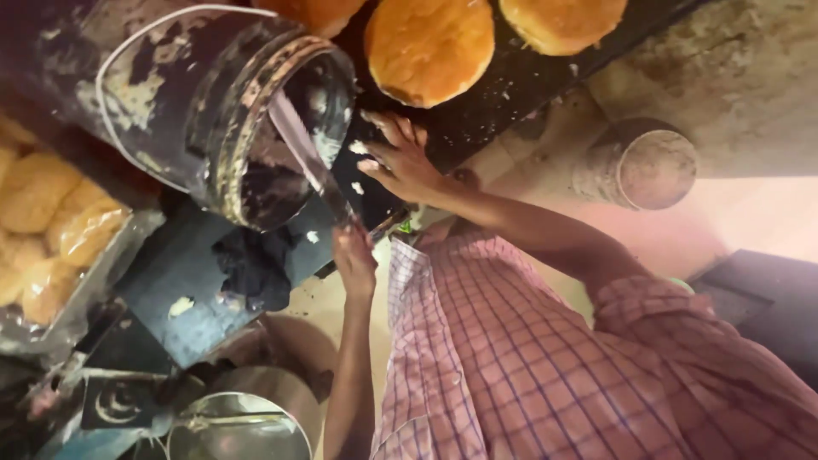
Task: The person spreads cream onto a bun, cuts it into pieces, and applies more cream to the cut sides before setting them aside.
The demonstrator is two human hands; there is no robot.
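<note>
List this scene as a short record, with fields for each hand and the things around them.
left hand: grip shut on a knife, whose blade reaches into the tin's mouth
right hand: open, fingers spread over the dark tray
tin: dark, lying tilted, smeared with white
buns: round, golden, on the tray
bag of buns: clear plastic, at the left edge
metal pot: below the tin
</note>
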